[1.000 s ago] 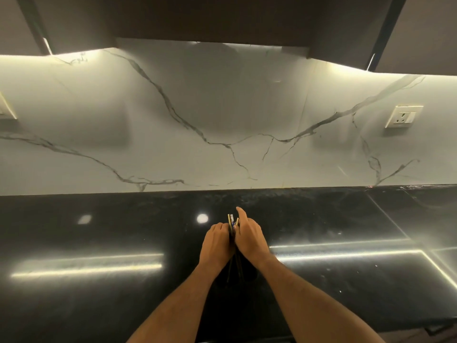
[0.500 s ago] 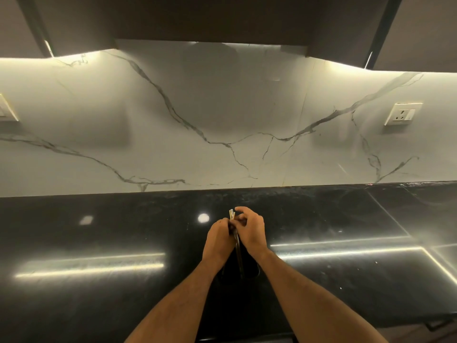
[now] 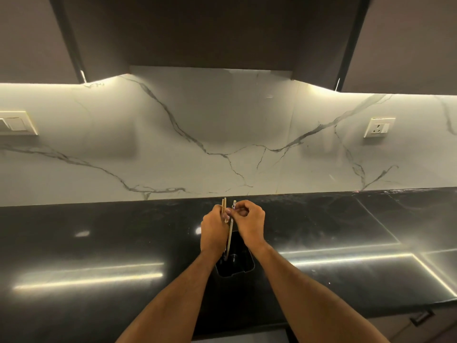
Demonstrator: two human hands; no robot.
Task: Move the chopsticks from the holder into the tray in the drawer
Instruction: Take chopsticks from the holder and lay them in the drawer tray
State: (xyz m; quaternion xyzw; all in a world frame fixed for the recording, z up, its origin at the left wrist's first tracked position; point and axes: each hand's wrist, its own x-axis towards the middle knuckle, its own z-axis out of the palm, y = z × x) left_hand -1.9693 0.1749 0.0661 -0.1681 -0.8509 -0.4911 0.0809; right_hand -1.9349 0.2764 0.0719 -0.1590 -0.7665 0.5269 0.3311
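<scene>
Chopsticks are standing in the black holder; my left hand is gripping some, my right hand is pinching another's top.

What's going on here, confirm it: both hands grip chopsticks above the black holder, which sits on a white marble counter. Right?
One thing is wrong: the counter is glossy black, not white marble; the white marble is the backsplash behind it. The head view shows this. The rest holds: the left hand and right hand grip chopsticks above the black holder.
</scene>
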